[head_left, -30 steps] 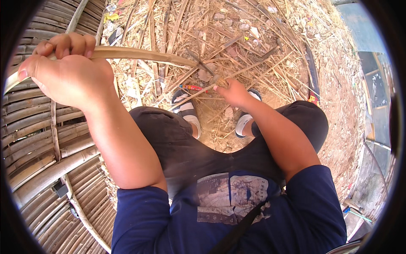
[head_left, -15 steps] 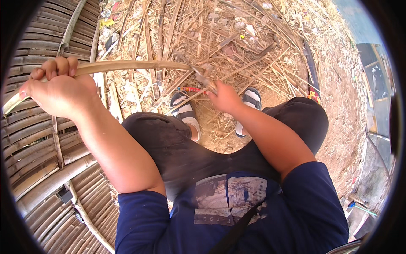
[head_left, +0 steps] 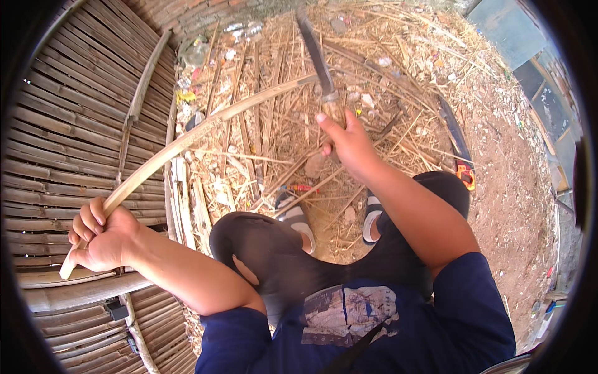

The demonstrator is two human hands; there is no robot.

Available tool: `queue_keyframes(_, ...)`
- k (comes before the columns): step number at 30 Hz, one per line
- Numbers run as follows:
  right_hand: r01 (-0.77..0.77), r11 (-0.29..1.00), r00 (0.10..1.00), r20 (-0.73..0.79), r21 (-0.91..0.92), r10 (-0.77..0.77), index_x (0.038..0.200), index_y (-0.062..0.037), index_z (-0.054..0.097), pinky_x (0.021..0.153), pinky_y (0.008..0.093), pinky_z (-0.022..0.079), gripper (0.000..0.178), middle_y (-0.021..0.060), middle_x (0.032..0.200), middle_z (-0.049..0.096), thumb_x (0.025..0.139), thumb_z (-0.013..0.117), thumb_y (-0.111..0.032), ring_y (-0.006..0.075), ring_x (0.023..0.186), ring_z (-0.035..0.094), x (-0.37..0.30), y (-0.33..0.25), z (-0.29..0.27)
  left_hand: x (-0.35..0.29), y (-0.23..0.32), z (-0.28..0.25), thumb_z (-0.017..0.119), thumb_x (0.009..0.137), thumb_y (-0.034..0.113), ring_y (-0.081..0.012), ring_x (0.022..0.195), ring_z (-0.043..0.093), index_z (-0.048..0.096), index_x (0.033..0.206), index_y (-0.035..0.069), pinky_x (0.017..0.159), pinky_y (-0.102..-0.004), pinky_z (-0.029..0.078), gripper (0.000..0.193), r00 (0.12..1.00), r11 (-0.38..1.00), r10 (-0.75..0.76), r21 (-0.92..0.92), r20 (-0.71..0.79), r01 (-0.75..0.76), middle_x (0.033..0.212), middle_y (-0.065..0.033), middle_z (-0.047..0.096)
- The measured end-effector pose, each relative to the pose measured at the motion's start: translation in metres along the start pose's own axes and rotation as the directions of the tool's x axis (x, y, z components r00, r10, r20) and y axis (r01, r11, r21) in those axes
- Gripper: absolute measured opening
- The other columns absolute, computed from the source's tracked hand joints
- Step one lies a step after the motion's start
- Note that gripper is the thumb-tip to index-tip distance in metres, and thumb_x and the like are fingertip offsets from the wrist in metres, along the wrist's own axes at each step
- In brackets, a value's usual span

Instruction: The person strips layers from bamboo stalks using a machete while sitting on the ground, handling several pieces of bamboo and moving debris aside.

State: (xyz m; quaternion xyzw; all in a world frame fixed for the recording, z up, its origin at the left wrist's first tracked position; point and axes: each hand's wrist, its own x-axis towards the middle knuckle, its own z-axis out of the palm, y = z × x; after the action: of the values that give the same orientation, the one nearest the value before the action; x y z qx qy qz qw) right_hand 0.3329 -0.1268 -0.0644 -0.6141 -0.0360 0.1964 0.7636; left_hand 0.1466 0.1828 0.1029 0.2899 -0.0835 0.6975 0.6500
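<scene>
My left hand (head_left: pixel 107 234) is closed round the near end of a long, pale bamboo strip (head_left: pixel 199 132). The strip slants up and away to the right, over the littered ground. In my right hand (head_left: pixel 350 140) is a machete (head_left: pixel 316 56) with a dark blade, gripped by its wooden handle. The blade points away from me, its tip blurred. The far end of the strip lies close beside the blade, near its base; whether they touch I cannot tell.
Split bamboo pieces and shavings (head_left: pixel 280 124) litter the ground before my feet. A bamboo slat wall (head_left: pixel 75 143) stands at left, a brick wall (head_left: pixel 243 14) beyond. To the right lies a handsaw (head_left: pixel 466 174) with an orange handle. A small red object (head_left: pixel 300 187) is by my left foot.
The machete has swung up and away, from pointing left at the strip's end to pointing forward. My left hand sits lower in view, and the strip now slopes more steeply.
</scene>
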Motion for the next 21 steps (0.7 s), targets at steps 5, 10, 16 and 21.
queue_keyframes(5, 0.117, 0.963, 0.991, 0.037, 0.243, -0.13, 0.123, -0.0091, 0.05, 0.063, 0.0309, 0.052, 0.04, 0.0064, 0.11, 0.056, 0.098, 0.069, -0.034, 0.0112, 0.064, 0.053, 0.004, -0.049, -0.006, -0.007, 0.016, -0.005, 0.034, 0.108, 0.046, -0.0097, 0.045, 0.031, 0.044, 0.079, 0.014, 0.04, -0.0262, 0.031, 0.045, 0.99, 0.974, -0.139, -0.176, 0.022, 0.14, 0.06, 0.0033, 0.035)
queue_keyframes(10, 0.128, 0.86, 0.99, -0.007, 0.494, -0.143, 0.117, -0.0094, 0.051, 0.065, 0.0315, 0.052, 0.033, 0.0073, 0.112, 0.058, 0.1, 0.068, -0.032, 0.0105, 0.066, 0.05, -0.013, -0.064, -0.002, -0.033, 0.036, -0.009, 0.029, 0.109, 0.05, -0.0174, 0.061, 0.042, 0.046, 0.086, 0.01, 0.058, -0.0305, 0.042, 0.049, 0.987, 0.979, -0.16, -0.129, 0.0, 0.158, 0.07, -0.003, 0.042)
queue_keyframes(16, 0.204, 0.807, 0.976, -0.049, 0.554, -0.213, 0.113, -0.008, 0.051, 0.064, 0.0314, 0.052, 0.03, 0.008, 0.108, 0.062, 0.1, 0.067, -0.03, 0.0098, 0.066, 0.05, -0.013, -0.065, -0.026, -0.101, 0.042, -0.038, 0.034, 0.108, 0.056, -0.0244, 0.09, 0.06, 0.053, 0.107, 0.008, 0.079, -0.0413, 0.052, 0.052, 0.98, 0.904, -0.126, 0.389, -0.156, 0.178, 0.095, -0.0059, 0.059)
queue_keyframes(21, 0.292, 0.818, 0.953, -0.075, 0.496, -0.294, 0.114, -0.0059, 0.052, 0.063, 0.0298, 0.052, 0.03, 0.0086, 0.108, 0.063, 0.1, 0.067, -0.028, 0.0091, 0.065, 0.051, -0.014, -0.065, -0.042, -0.135, 0.113, -0.109, 0.028, 0.108, 0.056, -0.0149, 0.066, 0.061, 0.059, 0.096, 0.007, 0.056, -0.029, 0.048, 0.06, 0.421, -0.117, -0.872, 0.942, -0.249, 0.315, 0.085, -0.0059, 0.064)
